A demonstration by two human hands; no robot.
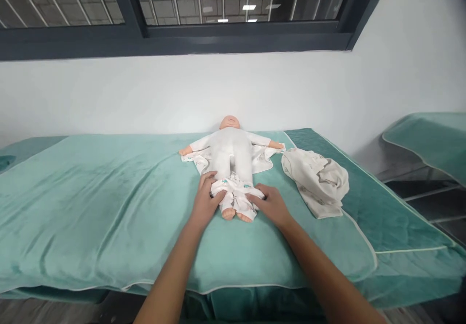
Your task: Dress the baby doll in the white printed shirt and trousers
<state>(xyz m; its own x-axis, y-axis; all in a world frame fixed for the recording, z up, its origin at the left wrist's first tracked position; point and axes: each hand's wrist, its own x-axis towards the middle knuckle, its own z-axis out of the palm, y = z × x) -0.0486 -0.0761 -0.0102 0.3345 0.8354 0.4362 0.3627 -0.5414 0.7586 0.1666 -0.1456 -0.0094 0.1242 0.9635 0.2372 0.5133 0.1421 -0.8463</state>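
A baby doll (230,144) with a white cloth body lies on its back, head toward the wall and arms spread. Beneath its arms and torso an opened white printed shirt (262,158) is spread out. Small white printed pants (236,191) sit around the doll's lower legs, and both feet stick out of the leg ends. My left hand (208,196) grips the left side of the pants, thumb on top. On the other side, my right hand (268,202) pinches the right edge of the pants between thumb and fingers.
A crumpled white printed cloth (316,181) lies to the right of the doll. Everything rests on a bed with a green cover (109,207). Behind it rise a white wall (145,91) and a dark-framed barred window (236,38). Another green surface (429,139) stands at the right.
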